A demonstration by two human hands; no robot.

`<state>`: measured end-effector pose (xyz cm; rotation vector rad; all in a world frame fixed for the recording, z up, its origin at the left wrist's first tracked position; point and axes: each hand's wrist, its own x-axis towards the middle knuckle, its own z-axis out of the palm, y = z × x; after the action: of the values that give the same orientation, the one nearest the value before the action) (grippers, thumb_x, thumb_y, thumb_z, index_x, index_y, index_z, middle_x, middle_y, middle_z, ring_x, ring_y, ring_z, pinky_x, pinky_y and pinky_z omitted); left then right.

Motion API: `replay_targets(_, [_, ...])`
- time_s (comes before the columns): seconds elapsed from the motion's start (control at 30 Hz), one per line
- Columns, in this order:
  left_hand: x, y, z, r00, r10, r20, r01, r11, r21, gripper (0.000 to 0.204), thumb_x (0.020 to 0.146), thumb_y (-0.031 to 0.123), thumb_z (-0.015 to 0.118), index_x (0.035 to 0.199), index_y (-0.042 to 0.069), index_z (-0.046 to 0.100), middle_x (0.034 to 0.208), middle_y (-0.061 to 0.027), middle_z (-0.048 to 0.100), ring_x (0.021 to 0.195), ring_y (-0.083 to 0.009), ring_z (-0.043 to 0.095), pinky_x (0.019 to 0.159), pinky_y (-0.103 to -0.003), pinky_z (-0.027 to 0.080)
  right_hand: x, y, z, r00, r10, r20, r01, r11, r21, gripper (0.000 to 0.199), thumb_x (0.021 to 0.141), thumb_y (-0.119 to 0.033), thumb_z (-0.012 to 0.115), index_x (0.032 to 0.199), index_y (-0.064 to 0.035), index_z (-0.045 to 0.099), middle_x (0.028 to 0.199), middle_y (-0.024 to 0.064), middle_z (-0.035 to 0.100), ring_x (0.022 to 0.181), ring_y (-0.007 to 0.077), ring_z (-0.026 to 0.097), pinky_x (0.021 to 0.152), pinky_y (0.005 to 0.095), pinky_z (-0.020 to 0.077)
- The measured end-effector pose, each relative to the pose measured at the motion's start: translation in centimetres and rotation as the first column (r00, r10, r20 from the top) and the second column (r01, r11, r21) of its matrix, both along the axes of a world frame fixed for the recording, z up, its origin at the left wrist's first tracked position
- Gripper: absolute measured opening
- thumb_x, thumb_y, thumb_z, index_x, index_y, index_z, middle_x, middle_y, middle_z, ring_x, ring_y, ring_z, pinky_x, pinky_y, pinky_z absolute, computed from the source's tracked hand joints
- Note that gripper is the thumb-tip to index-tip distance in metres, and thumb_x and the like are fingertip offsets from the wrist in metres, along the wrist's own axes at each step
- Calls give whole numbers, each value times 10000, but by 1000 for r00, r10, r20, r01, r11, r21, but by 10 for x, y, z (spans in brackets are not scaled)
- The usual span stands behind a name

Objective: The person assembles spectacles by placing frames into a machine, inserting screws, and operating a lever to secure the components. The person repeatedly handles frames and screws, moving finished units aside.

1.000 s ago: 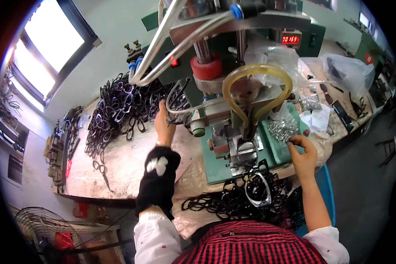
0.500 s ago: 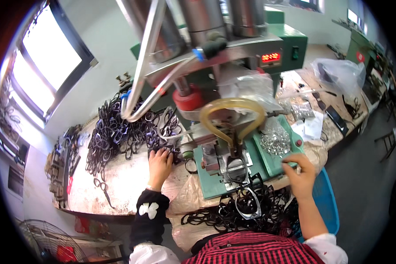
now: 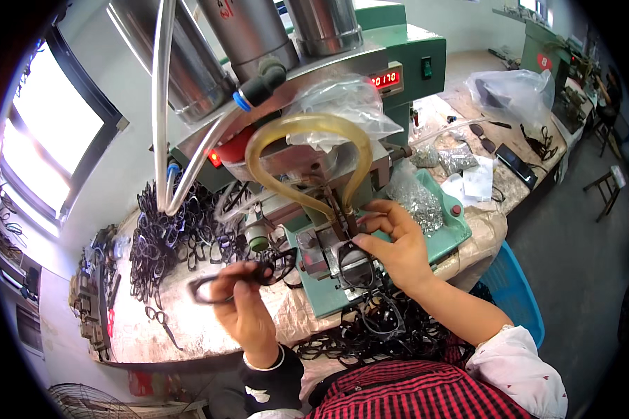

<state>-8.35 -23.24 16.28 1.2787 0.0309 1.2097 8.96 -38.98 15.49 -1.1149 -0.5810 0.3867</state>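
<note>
A black eyeglass frame [image 3: 283, 269], one rim to either side of my fingers, is gripped in my left hand [image 3: 248, 318], which is raised at the left of the green machine base. My right hand [image 3: 402, 255] is at the machine's metal fixture [image 3: 356, 264], just under the curved yellowish tube [image 3: 258, 150]. Its thumb and forefinger are drawn together by the fixture; whatever is between them is too small to make out. On the machine's green tray [image 3: 458, 227], right of that hand, lies a heap of small shiny metal parts [image 3: 426, 206].
Tangled dark eyeglass frames [image 3: 168, 237] cover the table's left side, near scissors [image 3: 162, 320]. More frames [image 3: 391, 318] lie before me, beside a blue basket [image 3: 514, 293]. Metal cylinders [image 3: 244, 35] and a clear hose [image 3: 162, 105] overhang. A phone [image 3: 517, 170] lies at right.
My left hand has come away from the heap of frames toward me, now with an eyeglass frame in it. My right hand has moved left from the green tray's edge to the fixture.
</note>
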Motion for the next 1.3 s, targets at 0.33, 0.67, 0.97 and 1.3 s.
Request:
replay_targets(0.33, [16,-21,39,969,246,-33,-116,564,818,117,838,-36,658,941,8,692,893,-180,739,688,-218,633,599,-313,436,-19,-37,26,963,14,269,51,970,-236,447,874,-20,651,1313,-9,567,1193,124,684,1097,217,670,952,338,505])
replay_targets(0.67, [41,-48,10,949,224,-221,147,306,941,376,725,144,807,1094,126,740,1154,-23,704,828,-234,559,940,-467,526,51,-91,-62,691,-189,698,587,710,-389,243,845,-32,623,1071,-46,713,997,143,733,934,334,694,836,407,537])
replay_targets(0.97, [41,-43,22,910,184,-370,311,284,907,466,659,61,739,1122,121,734,1179,-32,693,848,-268,575,1014,-496,514,78,-103,-59,778,-186,600,554,654,-515,186,783,-92,686,964,-65,719,860,81,686,810,249,644,737,359,511])
replay_targets(1.3, [-1,-65,-15,945,213,-250,106,525,844,394,764,73,728,1155,115,710,1277,-117,668,908,-284,612,1029,-490,499,62,-82,-69,474,26,880,709,581,-399,79,732,-75,723,775,-50,663,867,113,624,895,353,597,856,456,487])
